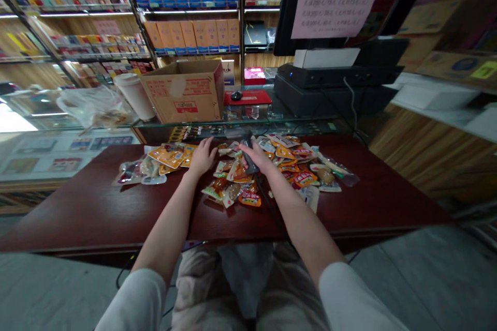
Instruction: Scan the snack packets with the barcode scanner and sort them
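In the head view, my right hand [259, 157] is wrapped round a dark handheld barcode scanner [251, 164], whose black cable [266, 196] runs down toward the table's front edge. My left hand [202, 157] has its fingers stretched out over the table. Orange and yellow snack packets [169, 155] lie just left of it; whether the fingertips touch one I cannot tell. Between and below the hands is a loose group of small sealed snack packets [232, 190]. To the right of my right hand spreads a larger pile of mixed snack packets [301, 168].
The packets lie on a dark red wooden table [116, 217]. Behind it, a glass counter carries an open cardboard box [184, 94], a white cup [134, 95], a plastic bag [91, 106], a mouse [236, 95] and a black monitor [285, 15]. Stocked shelves line the wall.
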Action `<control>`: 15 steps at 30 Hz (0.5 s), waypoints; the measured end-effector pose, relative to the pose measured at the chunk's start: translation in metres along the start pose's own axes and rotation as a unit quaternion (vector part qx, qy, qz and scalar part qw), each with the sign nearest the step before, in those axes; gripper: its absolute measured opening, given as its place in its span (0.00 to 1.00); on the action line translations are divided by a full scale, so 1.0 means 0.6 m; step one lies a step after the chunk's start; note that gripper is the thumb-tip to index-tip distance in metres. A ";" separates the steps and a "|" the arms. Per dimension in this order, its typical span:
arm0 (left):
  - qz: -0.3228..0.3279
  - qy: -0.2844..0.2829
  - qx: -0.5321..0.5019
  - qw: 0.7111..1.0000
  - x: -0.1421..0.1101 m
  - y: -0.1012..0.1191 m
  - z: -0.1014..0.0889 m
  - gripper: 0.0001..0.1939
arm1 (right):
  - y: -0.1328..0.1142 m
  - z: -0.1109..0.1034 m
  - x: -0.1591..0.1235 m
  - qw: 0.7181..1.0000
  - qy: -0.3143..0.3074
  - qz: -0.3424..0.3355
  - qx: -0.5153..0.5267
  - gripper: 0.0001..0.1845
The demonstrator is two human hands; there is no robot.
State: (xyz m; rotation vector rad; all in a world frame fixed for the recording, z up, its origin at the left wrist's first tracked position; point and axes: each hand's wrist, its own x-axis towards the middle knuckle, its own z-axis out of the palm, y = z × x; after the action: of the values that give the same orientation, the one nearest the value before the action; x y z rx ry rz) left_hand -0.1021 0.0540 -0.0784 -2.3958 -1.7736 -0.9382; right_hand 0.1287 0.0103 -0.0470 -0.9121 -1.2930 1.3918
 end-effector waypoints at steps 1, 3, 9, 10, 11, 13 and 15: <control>0.022 -0.026 -0.023 0.999 0.003 0.009 0.009 0.26 | 0.001 0.003 -0.001 1.000 0.004 -0.006 -0.023 0.20; 0.049 -0.074 -0.025 0.996 0.006 0.021 0.024 0.23 | 0.006 0.010 -0.002 0.997 0.001 -0.016 -0.070 0.20; 0.034 -0.073 0.013 0.997 0.001 0.011 0.027 0.10 | 0.018 0.026 0.001 0.975 0.022 -0.107 -0.192 0.20; 0.022 -0.060 0.011 0.998 0.001 0.009 0.023 0.09 | 0.019 0.027 0.002 0.967 0.031 -0.118 -0.225 0.20; 0.003 -0.043 0.008 0.999 0.002 0.008 0.020 0.09 | 0.019 0.028 0.002 0.958 0.038 -0.123 -0.256 0.21; -0.048 0.009 -0.013 0.999 0.004 0.006 0.013 0.08 | 0.020 0.029 0.002 0.949 0.038 -0.123 -0.288 0.21; -0.098 0.070 -0.065 0.991 0.007 0.003 0.007 0.08 | 0.020 0.028 0.001 0.954 0.026 -0.123 -0.272 0.20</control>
State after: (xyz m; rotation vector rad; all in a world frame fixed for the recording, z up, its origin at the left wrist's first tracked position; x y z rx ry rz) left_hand -0.0977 0.0585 -0.0791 -2.1904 -1.9782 -1.2461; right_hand 0.1102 0.0076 -0.0563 -1.0922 -1.7233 0.8194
